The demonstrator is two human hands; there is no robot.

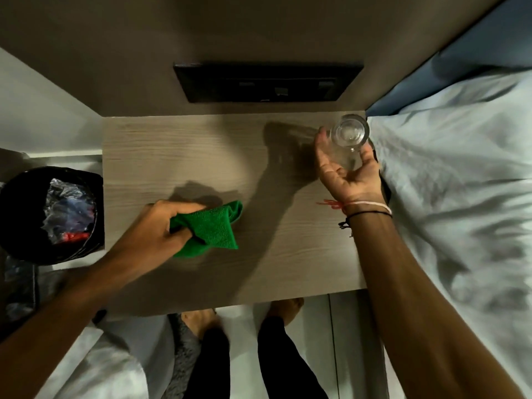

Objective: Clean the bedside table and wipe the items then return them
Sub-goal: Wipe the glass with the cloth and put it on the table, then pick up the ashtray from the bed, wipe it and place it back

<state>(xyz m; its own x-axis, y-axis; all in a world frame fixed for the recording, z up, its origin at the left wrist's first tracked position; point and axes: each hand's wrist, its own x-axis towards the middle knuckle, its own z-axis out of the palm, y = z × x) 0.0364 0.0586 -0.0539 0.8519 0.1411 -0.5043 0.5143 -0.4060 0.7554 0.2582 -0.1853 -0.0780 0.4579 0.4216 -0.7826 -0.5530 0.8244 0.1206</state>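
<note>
The bedside table (201, 156) has a pale wood-grain top, seen from above. My left hand (161, 226) grips a bunched green cloth (213, 228) that rests on the table's front left part. My right hand (345, 168) holds a clear drinking glass (349, 132) over the table's far right corner, fingers wrapped around its side, its mouth turned toward me. Whether the glass touches the tabletop I cannot tell.
A black bin (51, 214) with a crumpled plastic liner stands left of the table. The bed with white sheets (460, 197) runs along the right edge. A dark switch panel (264, 82) is set in the wall behind. My feet (244, 312) show below the table's front edge.
</note>
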